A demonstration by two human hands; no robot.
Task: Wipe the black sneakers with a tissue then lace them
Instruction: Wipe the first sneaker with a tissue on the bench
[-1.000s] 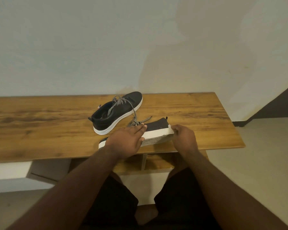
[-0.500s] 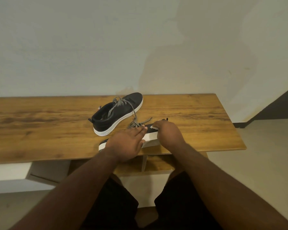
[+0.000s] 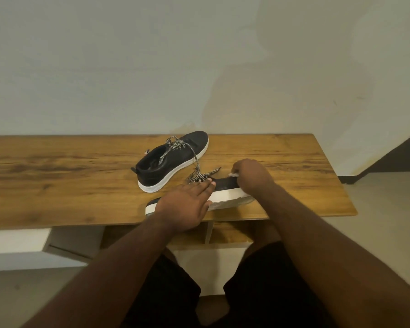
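Note:
Two black sneakers with white soles lie on the wooden table [image 3: 57,181]. The far sneaker [image 3: 173,159] stands upright with loose black-and-white laces [image 3: 178,147]. The near sneaker [image 3: 225,189] lies tipped on its side by the front edge, sole toward me. My left hand [image 3: 187,204] presses flat on its middle with straight fingers. My right hand [image 3: 251,176] is curled over the toe end, holding a small white tissue [image 3: 232,174] against the black upper. The near sneaker's laces [image 3: 200,176] trail toward the far sneaker.
A pale wall rises behind the table. Under the tabletop are wooden shelf compartments [image 3: 223,233] and a white panel [image 3: 17,240]. My legs in dark shorts sit below. Tiled floor [image 3: 376,233] lies to the right, with a dark doorway at far right.
My right hand moved with the tissue from the sneaker's sole at the toe end up onto the black upper. My left hand stayed pressing the shoe.

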